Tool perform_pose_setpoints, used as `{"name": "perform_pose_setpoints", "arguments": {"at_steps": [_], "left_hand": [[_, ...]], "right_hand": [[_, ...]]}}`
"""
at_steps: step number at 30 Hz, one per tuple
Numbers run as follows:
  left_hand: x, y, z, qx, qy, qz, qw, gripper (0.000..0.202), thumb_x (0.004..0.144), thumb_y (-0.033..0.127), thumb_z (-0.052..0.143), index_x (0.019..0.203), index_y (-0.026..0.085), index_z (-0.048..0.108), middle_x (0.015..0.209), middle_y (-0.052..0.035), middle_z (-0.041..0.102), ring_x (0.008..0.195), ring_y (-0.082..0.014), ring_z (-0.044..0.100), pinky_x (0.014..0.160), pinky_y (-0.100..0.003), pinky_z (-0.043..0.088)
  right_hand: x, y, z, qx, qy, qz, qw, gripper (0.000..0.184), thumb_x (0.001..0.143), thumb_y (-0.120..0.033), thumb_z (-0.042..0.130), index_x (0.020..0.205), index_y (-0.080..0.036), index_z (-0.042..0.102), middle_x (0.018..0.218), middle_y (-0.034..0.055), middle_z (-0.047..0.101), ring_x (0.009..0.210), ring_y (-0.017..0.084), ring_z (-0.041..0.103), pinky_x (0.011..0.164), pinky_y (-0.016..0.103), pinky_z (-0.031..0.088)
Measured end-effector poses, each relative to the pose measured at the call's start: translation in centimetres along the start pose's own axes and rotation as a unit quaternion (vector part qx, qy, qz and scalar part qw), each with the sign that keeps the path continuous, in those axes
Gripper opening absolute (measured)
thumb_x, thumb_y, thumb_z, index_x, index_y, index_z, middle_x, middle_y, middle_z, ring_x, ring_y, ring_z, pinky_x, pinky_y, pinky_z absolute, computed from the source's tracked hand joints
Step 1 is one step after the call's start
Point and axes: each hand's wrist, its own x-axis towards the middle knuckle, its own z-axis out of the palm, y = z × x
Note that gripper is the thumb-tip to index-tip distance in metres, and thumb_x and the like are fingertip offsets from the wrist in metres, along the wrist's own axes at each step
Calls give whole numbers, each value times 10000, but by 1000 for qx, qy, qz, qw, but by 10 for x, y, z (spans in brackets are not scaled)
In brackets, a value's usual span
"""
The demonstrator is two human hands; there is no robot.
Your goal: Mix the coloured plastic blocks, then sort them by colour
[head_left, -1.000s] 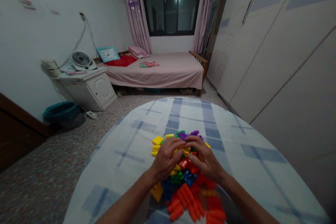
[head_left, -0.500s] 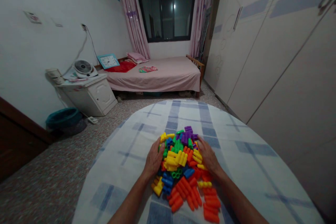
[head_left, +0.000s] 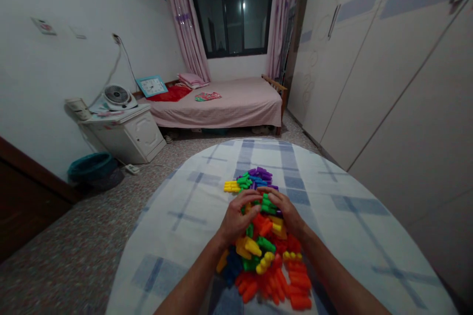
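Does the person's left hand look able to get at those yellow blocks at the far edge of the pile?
Probably yes: the left hand rests just short of the yellow plastic blocks, and nothing seems to stand between them. The right hand is off to its other side.

One left hand (head_left: 236, 217), one right hand (head_left: 284, 209), one bed (head_left: 221, 112), one fan (head_left: 116, 94), one clock (head_left: 151, 86), one cabinet (head_left: 144, 138)
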Motion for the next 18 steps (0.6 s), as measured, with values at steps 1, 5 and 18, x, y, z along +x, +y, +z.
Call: {"name": "perform_pose_setpoints", "arguments": {"at_steps": [1, 5, 18], "left_hand": [[-5, 6, -2, 13, -32, 19, 999, 237, 833, 286, 574, 1026, 217, 693, 1153, -82, 633, 1108, -204, 562, 1005, -375, 416], [-37, 25, -20, 104, -128, 41, 986, 222, 841, 305, 578, 1020, 288, 708, 1243, -60, 605, 1169, -236, 535, 1074, -439, 348], [-105, -8, -53, 170, -27, -298, 939, 805, 712, 551, 643, 1395, 213, 387, 1223, -119, 539, 949, -245, 600, 859, -385, 495]], "right_hand": [[-6, -5, -1, -15, -11, -11, 1000, 377, 849, -488, 502, 1102, -246, 645, 1180, 41, 636, 1137, 236, 550, 1021, 423, 382], [-37, -26, -13, -103, -40, -53, 992, 360, 843, -471, 514, 1083, -249, 664, 1200, 59, 623, 1172, 249, 524, 1048, 441, 361], [-95, 3, -55, -158, 57, 250, 954, 645, 813, -630, 452, 1349, -273, 475, 951, 94, 699, 640, 225, 657, 444, 327, 511]]}}
